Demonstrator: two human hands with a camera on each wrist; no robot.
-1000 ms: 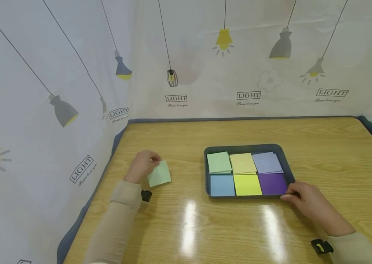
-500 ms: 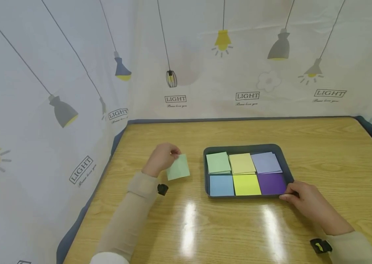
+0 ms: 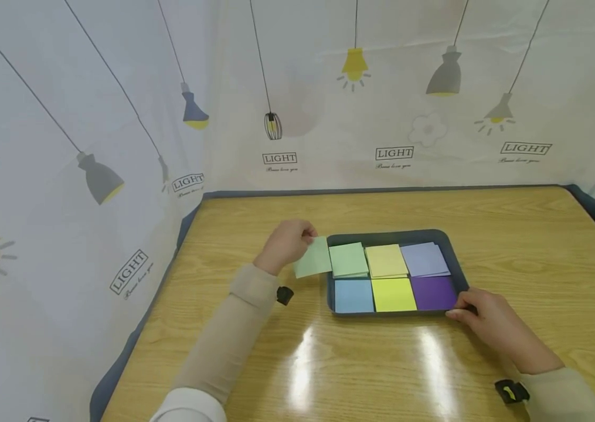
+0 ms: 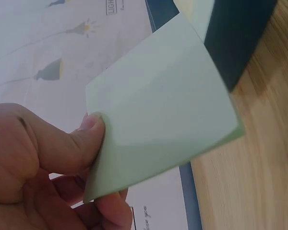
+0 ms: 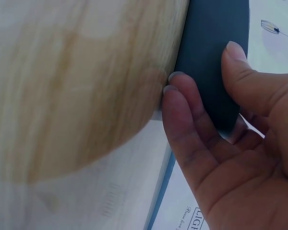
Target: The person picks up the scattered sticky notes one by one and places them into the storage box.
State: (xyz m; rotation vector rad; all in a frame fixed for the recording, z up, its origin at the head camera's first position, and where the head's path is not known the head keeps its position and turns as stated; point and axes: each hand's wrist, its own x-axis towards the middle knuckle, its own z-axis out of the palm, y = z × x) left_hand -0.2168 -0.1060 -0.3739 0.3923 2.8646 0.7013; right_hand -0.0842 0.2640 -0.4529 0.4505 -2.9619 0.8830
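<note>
My left hand (image 3: 288, 243) pinches a pale green sticky note (image 3: 313, 258) by one edge, just over the left rim of a dark tray (image 3: 330, 302). In the left wrist view the thumb lies on top of the note (image 4: 158, 105), fingers beneath. My right hand (image 3: 492, 322) grips the tray's near right corner; the right wrist view shows thumb and fingers round its dark wall (image 5: 213, 52). Inside the tray's back row lie notes in pale green (image 3: 349, 259), pale yellow (image 3: 387, 261) and lavender (image 3: 425, 259). The front row has blue (image 3: 354, 296), bright yellow (image 3: 394, 295) and purple (image 3: 434, 293) squares.
The tray stands on a glossy wood-grain table (image 3: 381, 363). A white sheet printed with lamps (image 3: 329, 117) hangs behind and to the left. Dark blue fabric (image 3: 592, 202) edges the table. Black bands (image 3: 512, 391) sit at the wrists.
My left hand has carried the pale green note rightward and slightly away from me, from the bare table up to the tray's left rim. My right hand has stayed at the tray corner.
</note>
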